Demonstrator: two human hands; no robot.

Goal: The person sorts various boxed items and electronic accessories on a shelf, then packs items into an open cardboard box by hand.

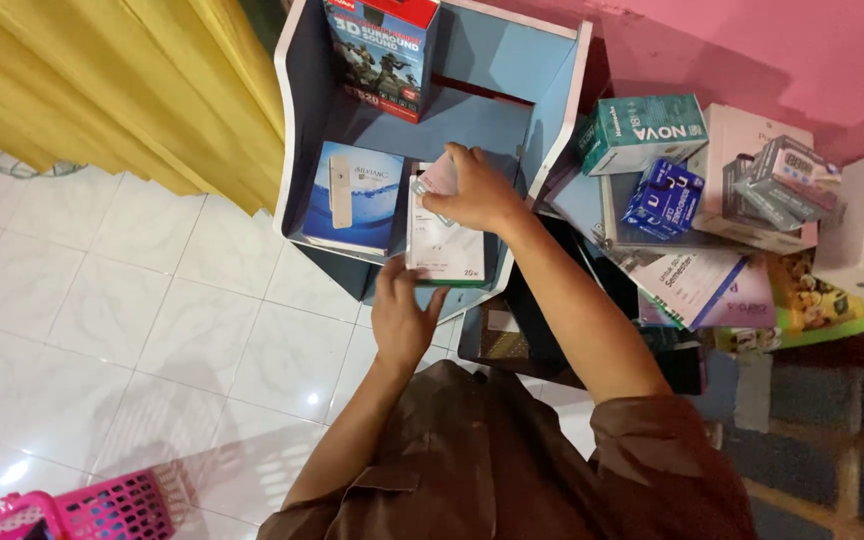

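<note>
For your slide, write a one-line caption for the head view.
Both hands, left and right, hold a white box upright on a blue shelf beside a blue box.

A blue shelf [552,110] with white edges stands on the white tiled floor [152,300] against a pink wall. At its back lies a red and black box [382,55]. On the front left lies a blue box [352,198] picturing a white device; beside it, at the front edge, a white flat package [447,248]. Off the shelf's right edge, boxes lie heaped: a teal box [644,132], a small dark blue box [664,198], a grey box [784,182]. A pink basket [102,508] stands on the floor's near left corner.
</note>
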